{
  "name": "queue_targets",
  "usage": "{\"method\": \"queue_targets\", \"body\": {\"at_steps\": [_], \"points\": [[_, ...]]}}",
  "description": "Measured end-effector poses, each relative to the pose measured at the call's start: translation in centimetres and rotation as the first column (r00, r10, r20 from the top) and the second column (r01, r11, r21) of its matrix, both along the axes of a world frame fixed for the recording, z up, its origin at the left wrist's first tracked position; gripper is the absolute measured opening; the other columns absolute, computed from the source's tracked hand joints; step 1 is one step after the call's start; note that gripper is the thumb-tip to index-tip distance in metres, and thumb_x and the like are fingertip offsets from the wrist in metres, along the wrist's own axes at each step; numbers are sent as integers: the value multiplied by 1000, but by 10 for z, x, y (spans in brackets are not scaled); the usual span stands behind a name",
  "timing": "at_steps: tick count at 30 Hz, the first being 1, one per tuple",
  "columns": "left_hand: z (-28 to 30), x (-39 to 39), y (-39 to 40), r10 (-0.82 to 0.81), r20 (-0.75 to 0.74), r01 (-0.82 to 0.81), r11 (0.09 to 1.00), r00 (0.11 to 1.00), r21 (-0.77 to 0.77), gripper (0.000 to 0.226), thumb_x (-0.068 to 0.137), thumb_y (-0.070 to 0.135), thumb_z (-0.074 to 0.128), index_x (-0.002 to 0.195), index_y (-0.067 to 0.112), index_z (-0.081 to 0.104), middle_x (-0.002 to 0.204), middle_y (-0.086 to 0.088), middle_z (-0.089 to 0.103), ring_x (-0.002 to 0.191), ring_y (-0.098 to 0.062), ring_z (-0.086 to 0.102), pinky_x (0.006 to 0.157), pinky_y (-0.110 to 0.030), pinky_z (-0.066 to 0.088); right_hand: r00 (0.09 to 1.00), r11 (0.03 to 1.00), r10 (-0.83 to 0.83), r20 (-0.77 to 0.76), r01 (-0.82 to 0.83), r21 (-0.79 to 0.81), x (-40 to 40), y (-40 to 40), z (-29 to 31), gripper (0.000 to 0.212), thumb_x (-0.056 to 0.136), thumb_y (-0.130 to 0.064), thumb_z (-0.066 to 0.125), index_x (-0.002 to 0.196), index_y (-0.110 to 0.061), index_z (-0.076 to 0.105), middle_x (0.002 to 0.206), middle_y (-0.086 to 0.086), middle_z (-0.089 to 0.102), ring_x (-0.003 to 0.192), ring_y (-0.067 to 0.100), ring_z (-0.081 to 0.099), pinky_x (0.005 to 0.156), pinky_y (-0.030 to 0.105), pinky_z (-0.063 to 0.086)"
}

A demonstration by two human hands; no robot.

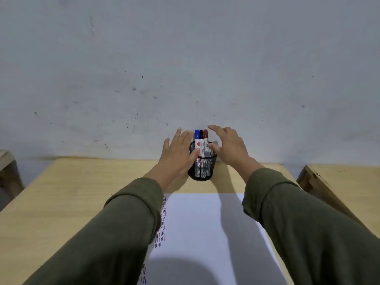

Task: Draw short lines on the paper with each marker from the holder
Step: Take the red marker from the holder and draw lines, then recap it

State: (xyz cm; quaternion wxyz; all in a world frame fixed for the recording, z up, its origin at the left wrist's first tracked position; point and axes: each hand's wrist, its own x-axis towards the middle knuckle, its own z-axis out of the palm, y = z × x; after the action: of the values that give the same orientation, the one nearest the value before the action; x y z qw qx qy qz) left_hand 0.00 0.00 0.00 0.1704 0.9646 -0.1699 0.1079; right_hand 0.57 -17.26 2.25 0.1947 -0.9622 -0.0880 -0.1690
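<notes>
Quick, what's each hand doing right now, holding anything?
Left hand: open, flat against the side of the mesh holder, gripping nothing.
Right hand: open, fingers spread beside the markers, holding nothing.

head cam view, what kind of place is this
Probably a plain study or classroom corner: a light wooden desk against a scuffed bare wall, a mesh marker holder, and paper with short lines.

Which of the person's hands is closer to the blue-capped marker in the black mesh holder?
Left. The left hand is beside the black mesh holder, thumb at its rim just below the blue-capped marker. The right hand hovers open on the far side, past the red-capped marker.
</notes>
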Motion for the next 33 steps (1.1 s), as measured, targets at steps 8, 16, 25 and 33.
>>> {"method": "queue_targets", "body": {"at_steps": [8,16,25,33], "points": [[-10,3,0,-25,-36,25,1000,999,-19,58,96,44,23,147,17,16,158,0,17,146,-15,-2,116,-47,5,1000,999,1,-6,-1,-49,17,-2,-7,51,89,-30,60,137,-29,43,118,14,51,112,29,46,89,42,40],[-12,1,-2,-17,-50,16,999,999,-27,57,96,45,22,146,17,19,157,0,20,146,-15,0,116,-47,7,1000,995,-2,29,0,98,17,3,-9,41,82,-20,68,118,-20,47,110,12,56,102,28,51,82,43,45],[4,-4,-5,-12,-27,10,999,1000,-50,57,97,42,25,146,14,18,157,-2,19,147,-17,-1,116,-46,7,999,863,-32,41,7,506,3,0,10,40,84,-4,63,107,-22,36,72,-3,51,66,10,53,50,10,36],[69,-29,-9,26,112,26,896,993,-443,43,98,35,32,137,20,40,147,1,41,141,-16,25,112,-39,22,982,705,-5,186,-129,698,-42,1,79,44,83,-11,66,109,-28,37,81,0,63,67,13,63,55,3,42]]}}
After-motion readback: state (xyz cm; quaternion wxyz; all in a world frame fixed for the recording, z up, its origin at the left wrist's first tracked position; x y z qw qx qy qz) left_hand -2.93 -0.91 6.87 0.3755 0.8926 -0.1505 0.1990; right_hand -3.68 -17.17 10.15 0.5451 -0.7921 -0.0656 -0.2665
